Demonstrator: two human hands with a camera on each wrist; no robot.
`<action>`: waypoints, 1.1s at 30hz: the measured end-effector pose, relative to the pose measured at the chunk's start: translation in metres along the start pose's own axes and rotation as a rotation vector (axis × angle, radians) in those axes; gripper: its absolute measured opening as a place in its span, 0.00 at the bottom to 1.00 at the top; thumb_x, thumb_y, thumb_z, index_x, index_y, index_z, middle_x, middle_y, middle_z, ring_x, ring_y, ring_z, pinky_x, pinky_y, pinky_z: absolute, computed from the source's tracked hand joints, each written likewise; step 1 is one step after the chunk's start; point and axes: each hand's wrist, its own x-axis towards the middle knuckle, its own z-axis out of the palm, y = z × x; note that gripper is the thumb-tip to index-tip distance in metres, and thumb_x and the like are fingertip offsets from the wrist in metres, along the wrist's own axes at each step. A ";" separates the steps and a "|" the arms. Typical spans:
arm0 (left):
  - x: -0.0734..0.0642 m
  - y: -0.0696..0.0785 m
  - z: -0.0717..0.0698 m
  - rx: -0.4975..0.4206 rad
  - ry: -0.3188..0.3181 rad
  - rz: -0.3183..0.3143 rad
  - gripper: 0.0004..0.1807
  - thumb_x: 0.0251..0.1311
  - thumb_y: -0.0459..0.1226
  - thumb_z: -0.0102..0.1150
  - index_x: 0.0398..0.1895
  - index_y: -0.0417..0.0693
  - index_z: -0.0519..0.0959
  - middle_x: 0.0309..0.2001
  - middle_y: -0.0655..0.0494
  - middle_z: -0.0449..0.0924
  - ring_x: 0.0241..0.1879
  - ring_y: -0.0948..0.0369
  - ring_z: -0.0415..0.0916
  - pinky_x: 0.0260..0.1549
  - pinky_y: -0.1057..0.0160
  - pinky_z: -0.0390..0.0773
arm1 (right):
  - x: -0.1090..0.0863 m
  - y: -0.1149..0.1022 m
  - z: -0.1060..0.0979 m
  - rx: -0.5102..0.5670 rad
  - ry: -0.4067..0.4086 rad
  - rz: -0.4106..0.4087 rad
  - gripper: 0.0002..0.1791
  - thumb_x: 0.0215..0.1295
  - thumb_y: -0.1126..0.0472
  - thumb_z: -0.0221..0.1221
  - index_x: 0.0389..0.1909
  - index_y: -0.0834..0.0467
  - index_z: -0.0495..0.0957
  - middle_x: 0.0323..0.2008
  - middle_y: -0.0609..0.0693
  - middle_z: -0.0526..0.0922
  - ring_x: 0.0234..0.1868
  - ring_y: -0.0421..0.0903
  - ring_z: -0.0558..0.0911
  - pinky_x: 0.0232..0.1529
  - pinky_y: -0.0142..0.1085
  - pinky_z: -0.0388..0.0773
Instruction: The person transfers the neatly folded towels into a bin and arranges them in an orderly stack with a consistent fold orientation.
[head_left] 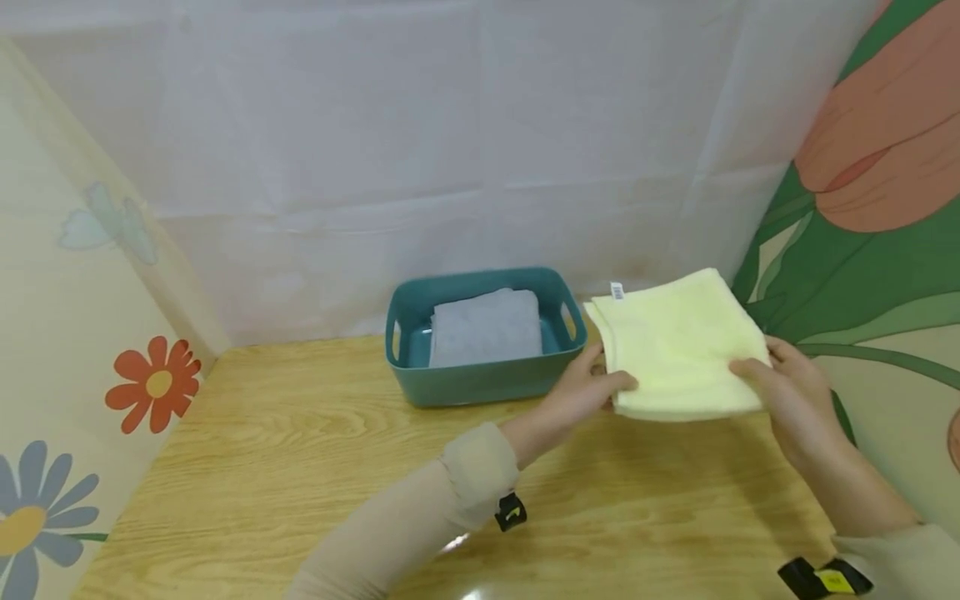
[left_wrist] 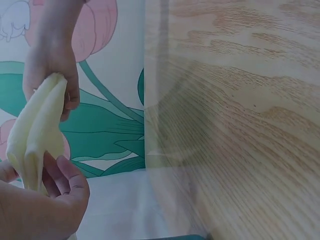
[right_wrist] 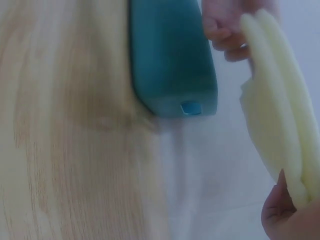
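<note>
A folded yellow towel (head_left: 678,346) with a small white tag is held above the table, right of the teal basket (head_left: 480,383). My left hand (head_left: 581,396) pinches its near left edge, thumb on top and fingers beneath. On the opposite edge, my right hand (head_left: 798,400) grips the towel the same way. Seen edge-on in the left wrist view, the towel (left_wrist: 37,130) shows its folded layers between both hands. The right wrist view also shows the layered towel (right_wrist: 280,110) clear of the table. Inside the basket lies a folded grey-blue towel (head_left: 487,329).
The wood-grain table (head_left: 300,467) runs up to a white cloth backdrop (head_left: 337,167). Flower-printed panels stand at both sides, the right panel (head_left: 900,275) close to my right hand. The basket has handle holes at its ends.
</note>
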 end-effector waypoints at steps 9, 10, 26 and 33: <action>-0.007 0.000 -0.005 0.028 -0.009 -0.008 0.31 0.61 0.32 0.64 0.68 0.58 0.70 0.36 0.55 0.83 0.32 0.61 0.80 0.35 0.59 0.81 | -0.004 0.002 0.003 0.042 -0.007 -0.013 0.21 0.68 0.62 0.62 0.60 0.56 0.69 0.37 0.28 0.80 0.34 0.31 0.81 0.34 0.21 0.75; -0.009 -0.001 -0.005 0.028 -0.014 -0.007 0.32 0.61 0.32 0.64 0.69 0.58 0.69 0.36 0.55 0.83 0.32 0.61 0.80 0.35 0.60 0.81 | -0.005 0.003 0.003 0.045 -0.007 -0.013 0.23 0.68 0.62 0.62 0.61 0.57 0.68 0.37 0.28 0.80 0.34 0.31 0.81 0.34 0.21 0.76; -0.030 -0.012 -0.020 -0.005 -0.122 0.032 0.42 0.61 0.29 0.63 0.76 0.58 0.58 0.41 0.51 0.85 0.33 0.62 0.81 0.32 0.63 0.80 | -0.025 0.007 0.010 -0.023 -0.041 -0.007 0.18 0.69 0.62 0.61 0.58 0.50 0.71 0.39 0.24 0.79 0.34 0.31 0.80 0.34 0.21 0.75; -0.040 -0.012 -0.026 0.039 -0.097 0.009 0.38 0.61 0.32 0.65 0.73 0.53 0.61 0.40 0.52 0.85 0.33 0.61 0.81 0.34 0.60 0.81 | -0.031 0.005 0.016 0.032 -0.063 -0.030 0.15 0.69 0.65 0.61 0.49 0.45 0.72 0.39 0.29 0.82 0.32 0.35 0.82 0.32 0.25 0.78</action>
